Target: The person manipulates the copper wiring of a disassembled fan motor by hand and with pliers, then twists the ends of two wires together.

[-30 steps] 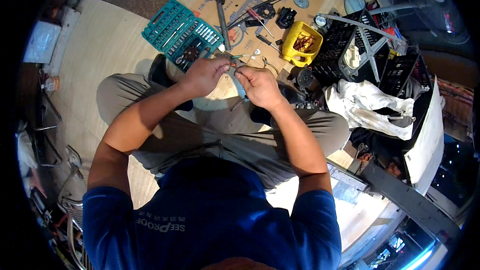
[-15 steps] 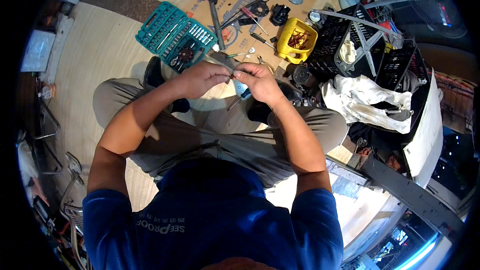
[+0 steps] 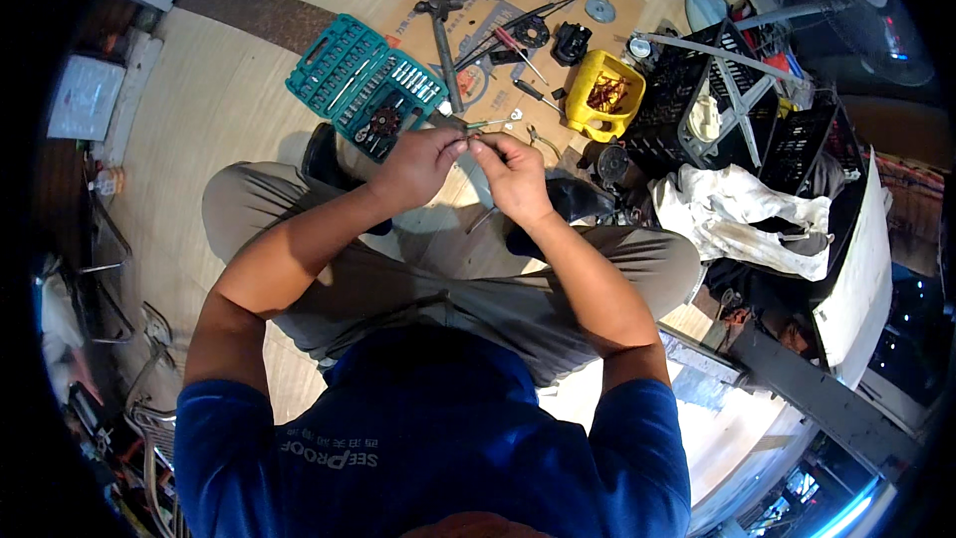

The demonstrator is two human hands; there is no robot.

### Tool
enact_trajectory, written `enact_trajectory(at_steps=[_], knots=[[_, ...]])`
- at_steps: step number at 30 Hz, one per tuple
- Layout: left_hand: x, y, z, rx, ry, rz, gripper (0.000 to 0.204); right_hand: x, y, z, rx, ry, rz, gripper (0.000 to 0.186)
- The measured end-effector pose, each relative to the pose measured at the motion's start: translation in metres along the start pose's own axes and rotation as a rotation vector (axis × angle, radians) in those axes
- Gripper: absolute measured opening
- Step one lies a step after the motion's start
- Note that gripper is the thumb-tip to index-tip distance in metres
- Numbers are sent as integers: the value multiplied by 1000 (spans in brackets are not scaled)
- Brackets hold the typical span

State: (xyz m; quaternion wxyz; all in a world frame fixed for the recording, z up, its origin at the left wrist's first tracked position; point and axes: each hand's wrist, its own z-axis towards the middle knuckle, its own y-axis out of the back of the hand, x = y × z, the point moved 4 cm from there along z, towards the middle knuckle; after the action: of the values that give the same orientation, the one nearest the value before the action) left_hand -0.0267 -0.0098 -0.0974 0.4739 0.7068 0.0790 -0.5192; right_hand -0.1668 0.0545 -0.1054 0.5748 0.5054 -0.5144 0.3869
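Small part (image 3: 469, 139), mostly hidden, left hand (image 3: 420, 165), right hand (image 3: 516, 181) closer than earlier

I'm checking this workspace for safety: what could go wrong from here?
The left hand and right hand pinch a small part, mostly hidden; it might slip and get lost. The open teal socket case lies close by the left shoe, so any shuffle could jostle it. The cut-open yellow jug, holding reddish pieces, might spill if bumped.

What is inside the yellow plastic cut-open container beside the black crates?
A heap of thin reddish-brown pieces lies inside the yellow plastic container. Anything beneath that heap is covered and cannot be seen.
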Motion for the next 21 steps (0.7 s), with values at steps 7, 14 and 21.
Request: enact_trajectory(at_steps=[7, 14, 21], knots=[[17, -4, 0, 292, 272, -624, 24, 0, 11, 9, 45, -200, 165, 17], [20, -10, -4, 388, 421, -769, 20, -2, 3, 6, 16, -97, 133, 17], [16, -6, -4, 244, 481, -658, 16, 0, 1, 5, 38, -118, 50, 19]])
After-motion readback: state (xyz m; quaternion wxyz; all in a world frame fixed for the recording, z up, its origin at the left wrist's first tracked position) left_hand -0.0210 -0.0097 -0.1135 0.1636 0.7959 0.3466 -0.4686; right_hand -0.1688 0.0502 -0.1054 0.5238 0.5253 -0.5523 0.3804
